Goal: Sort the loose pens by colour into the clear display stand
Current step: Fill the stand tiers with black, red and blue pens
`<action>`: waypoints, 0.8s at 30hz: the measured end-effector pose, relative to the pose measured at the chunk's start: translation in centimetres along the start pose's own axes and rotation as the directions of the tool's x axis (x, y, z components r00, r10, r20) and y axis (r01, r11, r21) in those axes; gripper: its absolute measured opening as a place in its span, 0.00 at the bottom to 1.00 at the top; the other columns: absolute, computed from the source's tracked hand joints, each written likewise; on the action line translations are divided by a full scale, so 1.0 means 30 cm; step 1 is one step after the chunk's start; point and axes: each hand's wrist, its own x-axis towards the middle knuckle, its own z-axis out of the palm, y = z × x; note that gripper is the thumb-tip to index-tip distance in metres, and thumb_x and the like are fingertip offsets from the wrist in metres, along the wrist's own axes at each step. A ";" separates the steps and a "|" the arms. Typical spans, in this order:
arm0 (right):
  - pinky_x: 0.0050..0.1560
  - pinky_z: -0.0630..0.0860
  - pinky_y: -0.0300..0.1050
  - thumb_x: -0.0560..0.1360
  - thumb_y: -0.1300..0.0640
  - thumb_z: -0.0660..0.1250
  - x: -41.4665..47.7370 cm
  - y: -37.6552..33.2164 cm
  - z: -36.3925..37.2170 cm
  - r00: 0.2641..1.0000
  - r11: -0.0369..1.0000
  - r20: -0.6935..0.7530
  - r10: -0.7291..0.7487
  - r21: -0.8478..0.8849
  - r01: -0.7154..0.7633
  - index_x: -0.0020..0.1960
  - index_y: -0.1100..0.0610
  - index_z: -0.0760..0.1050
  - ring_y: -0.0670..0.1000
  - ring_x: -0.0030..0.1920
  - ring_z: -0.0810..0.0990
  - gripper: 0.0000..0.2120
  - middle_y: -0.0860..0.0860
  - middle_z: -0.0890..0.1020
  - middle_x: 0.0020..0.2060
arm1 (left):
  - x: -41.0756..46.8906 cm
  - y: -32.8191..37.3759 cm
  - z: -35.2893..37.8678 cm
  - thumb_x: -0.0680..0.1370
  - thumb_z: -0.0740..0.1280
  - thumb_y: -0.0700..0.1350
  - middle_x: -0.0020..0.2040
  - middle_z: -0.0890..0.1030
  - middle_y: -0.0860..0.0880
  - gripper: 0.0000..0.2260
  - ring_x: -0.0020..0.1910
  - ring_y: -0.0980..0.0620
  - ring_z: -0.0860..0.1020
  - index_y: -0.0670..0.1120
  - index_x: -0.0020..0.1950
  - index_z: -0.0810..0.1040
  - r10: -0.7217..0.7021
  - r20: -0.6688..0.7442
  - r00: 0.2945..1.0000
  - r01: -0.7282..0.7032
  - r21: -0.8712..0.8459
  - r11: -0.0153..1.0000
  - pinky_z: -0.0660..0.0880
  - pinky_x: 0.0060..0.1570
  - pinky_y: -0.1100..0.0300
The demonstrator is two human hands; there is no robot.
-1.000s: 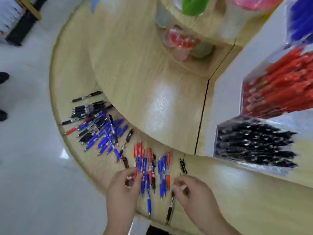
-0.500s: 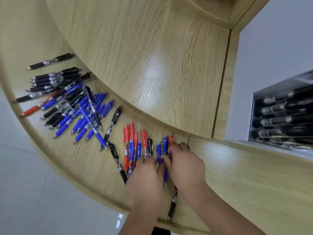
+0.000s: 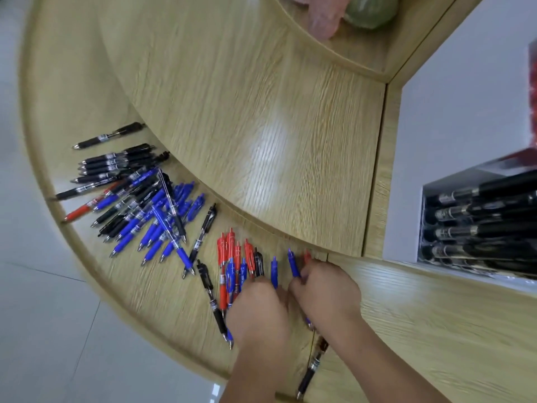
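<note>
Loose pens lie on the curved wooden shelf [image 3: 87,91]. At the left is a big pile of blue and black pens [image 3: 151,216], with a row of black pens [image 3: 116,161] and one red pen [image 3: 81,210] beside it. A small group of red and blue pens [image 3: 229,257] lies in front of me. My left hand [image 3: 258,312] rests palm down over that group's near ends, its fingers hidden. My right hand [image 3: 328,292] pinches a blue pen [image 3: 293,263], with a red pen [image 3: 306,257] touching the fingers. The clear display stand [image 3: 424,193] at the right holds black pens [image 3: 479,228].
A raised wooden tier [image 3: 247,112] curves behind the pens. A single black pen [image 3: 313,365] lies near the shelf's front edge under my right wrist. Grey floor [image 3: 43,330] is at the left. Green and pink items [image 3: 363,10] sit on the top tier.
Both hands moved forward from the shelf's front edge onto the small red and blue group. My right hand's fingers closed on a blue pen, which now tilts away from its neighbours.
</note>
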 end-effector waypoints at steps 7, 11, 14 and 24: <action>0.37 0.75 0.39 0.69 0.44 0.63 -0.202 0.084 -0.172 0.975 0.962 -0.095 -0.201 0.169 0.215 0.46 0.44 0.75 0.41 0.38 0.77 0.08 0.40 0.77 0.39 | -0.163 -0.060 -0.161 0.76 0.68 0.56 0.39 0.74 0.54 0.07 0.34 0.57 0.73 0.54 0.44 0.78 0.109 -0.175 0.979 -0.141 -0.186 0.972 0.65 0.29 0.62; 0.26 0.73 0.32 0.60 0.41 0.68 -0.366 0.152 -0.329 0.943 0.910 -0.207 -0.260 0.275 0.311 0.42 0.40 0.75 0.36 0.29 0.75 0.11 0.36 0.76 0.36 | -0.280 -0.049 -0.317 0.68 0.77 0.53 0.35 0.73 0.59 0.11 0.38 0.62 0.74 0.63 0.38 0.75 0.242 -0.339 0.909 -0.350 -0.304 0.886 0.67 0.28 0.66; 0.33 0.73 0.25 0.65 0.40 0.70 -0.492 0.224 -0.464 0.899 0.850 -0.293 -0.326 0.325 0.414 0.44 0.36 0.74 0.31 0.35 0.74 0.09 0.30 0.74 0.39 | -0.369 0.033 -0.471 0.68 0.72 0.58 0.36 0.73 0.63 0.07 0.36 0.68 0.73 0.64 0.40 0.74 0.391 -0.464 0.795 -0.545 -0.262 0.797 0.65 0.28 0.75; 0.26 0.63 0.28 0.63 0.46 0.67 -0.635 0.417 -1.027 0.608 0.726 -0.794 0.007 0.422 0.543 0.39 0.42 0.79 0.37 0.22 0.66 0.05 0.40 0.73 0.26 | -0.594 0.494 -0.905 0.67 0.67 0.57 0.32 0.74 0.64 0.07 0.25 0.61 0.70 0.56 0.38 0.83 0.451 -0.752 0.480 -0.859 -0.299 0.416 0.65 0.28 0.74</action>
